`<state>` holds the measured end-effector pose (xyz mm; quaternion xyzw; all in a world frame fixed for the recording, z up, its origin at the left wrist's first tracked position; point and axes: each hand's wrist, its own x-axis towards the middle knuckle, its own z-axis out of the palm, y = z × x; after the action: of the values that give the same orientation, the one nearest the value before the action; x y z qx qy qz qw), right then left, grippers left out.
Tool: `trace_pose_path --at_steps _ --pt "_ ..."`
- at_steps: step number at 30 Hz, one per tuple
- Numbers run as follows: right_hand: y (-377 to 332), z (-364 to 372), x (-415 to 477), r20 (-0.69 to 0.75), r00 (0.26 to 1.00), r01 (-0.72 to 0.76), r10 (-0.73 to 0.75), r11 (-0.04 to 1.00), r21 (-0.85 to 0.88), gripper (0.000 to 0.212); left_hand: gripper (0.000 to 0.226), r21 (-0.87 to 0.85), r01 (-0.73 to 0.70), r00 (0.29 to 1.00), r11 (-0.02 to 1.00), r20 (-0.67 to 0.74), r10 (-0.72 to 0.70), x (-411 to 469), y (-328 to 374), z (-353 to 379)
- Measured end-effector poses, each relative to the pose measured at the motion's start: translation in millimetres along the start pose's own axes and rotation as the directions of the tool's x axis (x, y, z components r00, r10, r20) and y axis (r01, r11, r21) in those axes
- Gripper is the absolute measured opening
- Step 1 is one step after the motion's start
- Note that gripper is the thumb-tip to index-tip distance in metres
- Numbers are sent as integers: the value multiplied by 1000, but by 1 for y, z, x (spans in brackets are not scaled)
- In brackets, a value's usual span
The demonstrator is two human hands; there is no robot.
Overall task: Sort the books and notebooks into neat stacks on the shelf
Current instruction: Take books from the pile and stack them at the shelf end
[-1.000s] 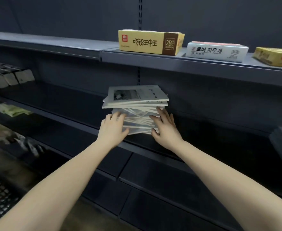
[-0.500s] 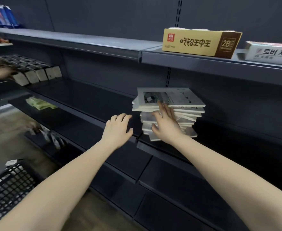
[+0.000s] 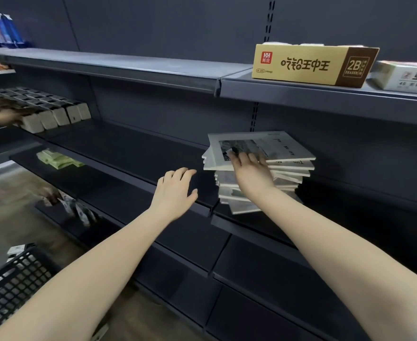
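Observation:
A stack of white books stands on the dark middle shelf, its lower books skewed and the top two jutting out to the left. My right hand lies against the stack's front, fingers stretched up onto the cover of the top book. My left hand hovers with relaxed fingers left of the stack, above the shelf's front edge, touching nothing.
On the upper shelf sit a yellow eraser box and a white box. At far left another person's hand handles a row of grey boxes. Green packets lie on a lower shelf. A black basket sits bottom left.
My left hand came off the stack and drifted left. My right hand slid up the stack's front onto the top cover. The view panned left.

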<state>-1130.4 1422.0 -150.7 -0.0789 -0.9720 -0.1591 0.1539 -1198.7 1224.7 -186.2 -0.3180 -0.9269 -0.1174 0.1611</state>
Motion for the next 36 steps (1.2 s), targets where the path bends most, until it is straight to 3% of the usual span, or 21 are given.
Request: trace_pose_path --at_steps 2,7,15,19,23,29,36 --pt "2 -6 0 20 1000 -22 23 999 -43 80 51 -10 -6 1000 1000 -7 6 1 5 1" --pt "11 -1 -14 -184 983 -26 -9 982 -185 44 51 -44 -56 998 997 -42 54 3 22 1" --pt "42 -10 -59 -113 994 2 -10 997 -72 55 54 -13 -95 986 995 -136 92 5 61 -2" --pt "65 -13 -88 -130 988 -91 89 996 -5 58 58 5 -98 989 995 -109 98 6 86 -6" --pt "89 -16 -118 -43 982 -178 185 974 139 54 59 25 -171 978 985 -115 173 3 112 -9" --pt "115 -2 -162 -79 982 -143 174 942 305 50 58 16 -307 948 952 -80 307 -2 156 -9" --pt "140 7 -194 -62 986 -127 156 936 329 60 48 -62 -372 928 926 -3 372 -15 202 -10"
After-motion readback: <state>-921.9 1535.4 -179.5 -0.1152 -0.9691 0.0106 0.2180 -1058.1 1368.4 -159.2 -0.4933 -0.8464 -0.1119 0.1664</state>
